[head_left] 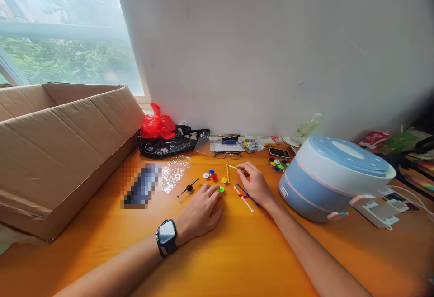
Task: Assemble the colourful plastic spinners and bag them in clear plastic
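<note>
A large open brown cardboard box (61, 148) fills the left side, its near corner cut off by the frame, and walls in the orange wooden tabletop (237, 252) there. Just right of it sits a pixelated patch that cannot be read, then a crumpled sheet of clear plastic film (174, 172). A short black plastic stick with a round hub (188, 189) lies just left of the left hand (200, 211). That hand, with a black smartwatch (167, 236) on its wrist, lies palm down on the tabletop, fingers stretched forward and loosely together, gripping nothing. Its fingertips reach a small round green plastic piece (221, 189) (whether they press on it is hard to tell). The right hand (254, 184) slants in from the lower right, thumb and forefinger pinched on a thin green plastic stick (235, 167), which sits low over the table beside a thin yellow plastic stick (228, 173). A thin blue plastic stick (247, 194) runs partly under its palm. Bare tabletop lies open near the viewer. A round pale-blue and white appliance (332, 177) stands close by the right forearm, and the things beyond it are blurred.
</note>
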`<state>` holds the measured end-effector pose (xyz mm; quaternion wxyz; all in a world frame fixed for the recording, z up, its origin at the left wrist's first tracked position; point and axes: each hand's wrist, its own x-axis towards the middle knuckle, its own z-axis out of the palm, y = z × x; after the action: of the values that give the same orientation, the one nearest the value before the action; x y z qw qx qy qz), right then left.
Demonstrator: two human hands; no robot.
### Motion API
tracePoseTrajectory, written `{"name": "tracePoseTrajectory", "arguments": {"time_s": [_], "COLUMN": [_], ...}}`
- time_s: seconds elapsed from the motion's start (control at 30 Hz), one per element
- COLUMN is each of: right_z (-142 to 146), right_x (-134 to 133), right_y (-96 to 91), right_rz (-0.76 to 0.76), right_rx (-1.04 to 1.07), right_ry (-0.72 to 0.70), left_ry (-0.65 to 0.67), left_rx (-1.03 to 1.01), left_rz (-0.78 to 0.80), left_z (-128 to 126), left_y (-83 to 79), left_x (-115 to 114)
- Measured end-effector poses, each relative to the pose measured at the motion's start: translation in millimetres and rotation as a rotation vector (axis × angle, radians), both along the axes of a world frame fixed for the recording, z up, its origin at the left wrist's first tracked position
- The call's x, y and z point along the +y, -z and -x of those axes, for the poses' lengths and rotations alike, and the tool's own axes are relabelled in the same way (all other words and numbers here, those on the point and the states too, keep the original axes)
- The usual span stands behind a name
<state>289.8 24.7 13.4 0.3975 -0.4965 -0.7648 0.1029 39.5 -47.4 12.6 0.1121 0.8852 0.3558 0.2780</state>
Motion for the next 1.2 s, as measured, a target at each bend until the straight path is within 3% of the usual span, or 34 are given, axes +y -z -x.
{"name": "tracePoseTrajectory", "arguments": {"time_s": [0.13,0.33,0.53,0.63,0.73,0.87,0.97,1.2], "right_z": [7,17,28,32,22,-6,-10,16], "right_x": [-6,-19,-22,-30,-52,-94,-116,-151], "right_y": [-3.2,-7.0,-12.9,-29.9,-57.9,-80.1,-74.1,-43.2], "right_rz": [0.043,0.148,0.171,0.23,0.311,0.231,0.157,0.309], "right_rx": [0.071,0.132,0.267,0.349,0.521,0.641,0.682,0.614], "right_ry": [-0.021,-0.045,-0.096,-0.091,-0.005,0.149,0.282,0.25], "left_ry": [-0.035,0.027,-0.001,0.014,0.035,0.042,0.006,-0.032], "left_rx": [-0.073,-0.093,-0.474,-0.64,-0.672,-0.636,-0.668,-0.698], "left_rz": [0.001,0.106,0.429,0.629,0.811,0.852,0.879,0.883], "left_z": [3,6,12,10,8,8,9,17], "left_y": [3.6,5.9,3.1,0.7,0.3,5.2,10.5,0.8], "left_x": [3,6,3,3,2,2,5,8]}}
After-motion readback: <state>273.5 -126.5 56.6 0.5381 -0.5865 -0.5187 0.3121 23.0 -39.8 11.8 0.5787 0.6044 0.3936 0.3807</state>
